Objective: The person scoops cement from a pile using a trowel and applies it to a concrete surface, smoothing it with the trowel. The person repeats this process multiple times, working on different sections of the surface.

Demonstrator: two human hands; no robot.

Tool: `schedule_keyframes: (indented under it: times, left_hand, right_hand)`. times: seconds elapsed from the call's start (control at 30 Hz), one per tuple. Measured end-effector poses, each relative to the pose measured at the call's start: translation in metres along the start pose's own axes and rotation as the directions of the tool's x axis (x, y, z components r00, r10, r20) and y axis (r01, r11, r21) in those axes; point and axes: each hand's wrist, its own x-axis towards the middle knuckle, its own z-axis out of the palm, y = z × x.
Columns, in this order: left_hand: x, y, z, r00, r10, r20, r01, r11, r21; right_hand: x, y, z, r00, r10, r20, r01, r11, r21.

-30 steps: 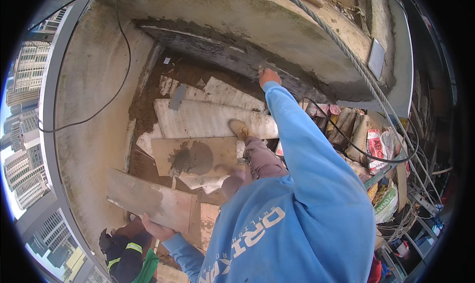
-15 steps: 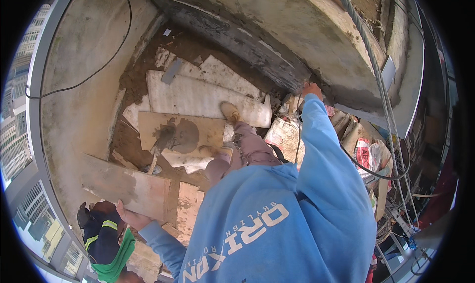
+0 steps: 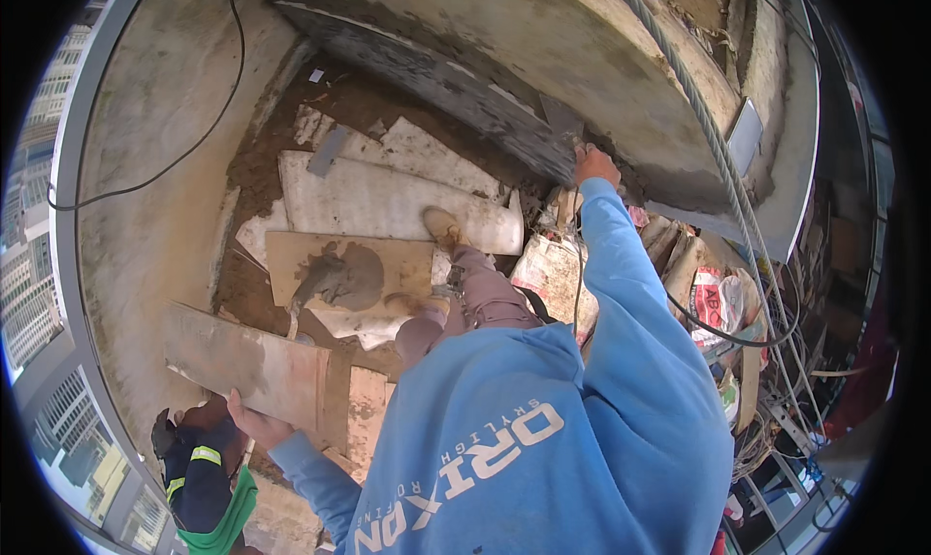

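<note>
My right hand (image 3: 593,163) reaches up to the dark tiled strip (image 3: 436,80) along the foot of the concrete wall, fingers closed on a flat grey tool (image 3: 563,119) pressed against it. My left hand (image 3: 250,421) is low at the left, gripping the near edge of a long grey slab (image 3: 242,359) that lies tilted on the rubble. My blue sleeves and sweatshirt fill the lower middle. My legs and tan boot (image 3: 443,227) stretch out over pale slabs (image 3: 388,201).
A board with a heap of wet grey mortar (image 3: 344,274) lies by my feet. Another person in dark clothes with reflective stripes (image 3: 199,468) is at the lower left. A steel rope (image 3: 720,159), cement bags (image 3: 716,305) and a black cable (image 3: 199,143) surround the spot.
My right hand has moved rightward along the dark strip on the wall. My left hand has kept its hold on the grey slab. The view has shifted slightly.
</note>
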Motion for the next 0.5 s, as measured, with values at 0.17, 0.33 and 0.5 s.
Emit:
schedule_keyframes:
  times: [0.17, 0.33, 0.5]
  left_hand:
    - [-0.002, -0.004, 0.019, 0.998, -0.033, 0.059, 0.031, 0.999, 0.026]
    - [-0.012, 0.003, 0.016, 0.998, -0.009, 0.069, 0.006, 0.999, 0.048]
    - [-0.024, 0.007, -0.001, 0.999, 0.045, 0.028, -0.046, 0.998, 0.046]
  right_hand:
    - [0.029, -0.032, 0.007, 1.000, 0.005, 0.004, -0.005, 1.000, 0.025]
    - [0.026, 0.029, 0.024, 0.991, 0.126, 0.047, -0.128, 0.991, 0.036]
    - [0.023, 0.114, 0.048, 0.947, 0.297, 0.124, -0.308, 0.948, 0.076]
